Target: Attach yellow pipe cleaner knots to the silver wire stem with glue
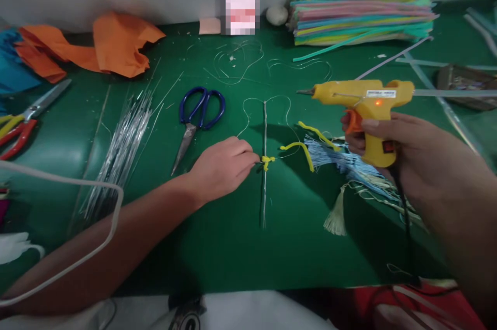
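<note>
My right hand is wrapped round a yellow hot glue gun, a finger on its orange trigger. A small light glows on the gun, and its nozzle points left above the table. My left hand is closed in a pinch on thin wire at the left of a small yellow fuzzy piece. That piece is wound round the middle of a straight silver wire stem. From the stem's top, thin wire curves out to both sides; the left curve runs behind my hand. Two bent yellow pipe cleaner pieces lie to the right.
Blue scissors and a bundle of silver wires lie left. Red-and-yellow scissors and orange paper are farther left. Blue tassels lie below the gun. Coloured pipe cleaners sit behind. A cord hangs from the gun.
</note>
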Available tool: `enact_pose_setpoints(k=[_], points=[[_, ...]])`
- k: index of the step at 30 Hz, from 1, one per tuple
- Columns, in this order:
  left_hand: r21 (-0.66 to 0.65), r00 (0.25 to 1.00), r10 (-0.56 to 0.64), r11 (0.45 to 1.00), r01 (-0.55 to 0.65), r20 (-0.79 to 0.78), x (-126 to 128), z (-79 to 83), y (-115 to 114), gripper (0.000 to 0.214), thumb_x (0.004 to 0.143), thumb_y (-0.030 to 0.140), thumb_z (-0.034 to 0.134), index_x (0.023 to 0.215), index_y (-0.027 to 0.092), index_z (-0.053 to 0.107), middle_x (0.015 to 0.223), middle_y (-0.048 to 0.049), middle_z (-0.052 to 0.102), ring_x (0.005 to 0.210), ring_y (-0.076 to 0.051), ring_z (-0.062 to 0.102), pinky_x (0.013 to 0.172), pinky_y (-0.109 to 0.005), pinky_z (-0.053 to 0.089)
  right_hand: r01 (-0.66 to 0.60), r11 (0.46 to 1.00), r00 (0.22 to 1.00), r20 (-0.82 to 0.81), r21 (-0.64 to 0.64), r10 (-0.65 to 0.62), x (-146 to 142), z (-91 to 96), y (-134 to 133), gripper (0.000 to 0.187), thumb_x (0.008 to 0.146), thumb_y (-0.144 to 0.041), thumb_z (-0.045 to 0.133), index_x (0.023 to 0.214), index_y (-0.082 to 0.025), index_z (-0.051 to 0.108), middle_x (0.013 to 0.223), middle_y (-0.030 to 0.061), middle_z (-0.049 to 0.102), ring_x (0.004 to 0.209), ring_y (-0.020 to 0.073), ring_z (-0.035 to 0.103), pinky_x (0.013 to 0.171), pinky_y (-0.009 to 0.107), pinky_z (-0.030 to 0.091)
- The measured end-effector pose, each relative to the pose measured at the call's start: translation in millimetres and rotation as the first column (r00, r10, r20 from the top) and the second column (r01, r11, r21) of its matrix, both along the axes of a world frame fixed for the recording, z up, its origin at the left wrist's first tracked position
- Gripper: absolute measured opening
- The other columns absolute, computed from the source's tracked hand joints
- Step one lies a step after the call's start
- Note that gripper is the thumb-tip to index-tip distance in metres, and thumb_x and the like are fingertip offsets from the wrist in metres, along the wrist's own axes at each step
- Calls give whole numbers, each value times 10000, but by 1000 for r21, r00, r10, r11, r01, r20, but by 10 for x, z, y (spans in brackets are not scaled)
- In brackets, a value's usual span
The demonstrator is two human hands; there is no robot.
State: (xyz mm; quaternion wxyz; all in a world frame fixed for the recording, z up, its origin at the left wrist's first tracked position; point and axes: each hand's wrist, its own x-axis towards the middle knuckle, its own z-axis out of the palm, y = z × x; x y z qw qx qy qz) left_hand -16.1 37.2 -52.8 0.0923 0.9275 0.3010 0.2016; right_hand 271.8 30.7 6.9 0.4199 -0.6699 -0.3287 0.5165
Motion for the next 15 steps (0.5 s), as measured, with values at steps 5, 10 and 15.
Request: enact_pose_setpoints(k=[5,10,15], points=[[16,1000,6,1000,-5,-20,-4,-4,2,202,943,138,509,990,156,704,916,-61,706,791,-161,602,661,-274,471,-165,974,986,15,153,164,-136,-188,-108,178,710,-337,791,798,-219,690,630,-2,585,548,131,532,536,283,464],[21,1000,9,1000,-9,6,11,5,6,200,936,125,516,977,141,710,884,-67,704,772,-164,606,671,-280,490,-200,980,940,286,17,187,-54,-266,-232,323,684,-548,781,842,-268,748,777,40,694,595,160,577,466,269,476],[-5,997,12,1000,-12,-74,18,51,12,198,947,145,512,1001,149,702,912,-65,711,775,-175,628,684,-298,513,-551,826,741,385,-122,551,-30,-264,-258,468,696,-698,652,719,-247,773,534,49,645,428,177,587,361,266,508]])
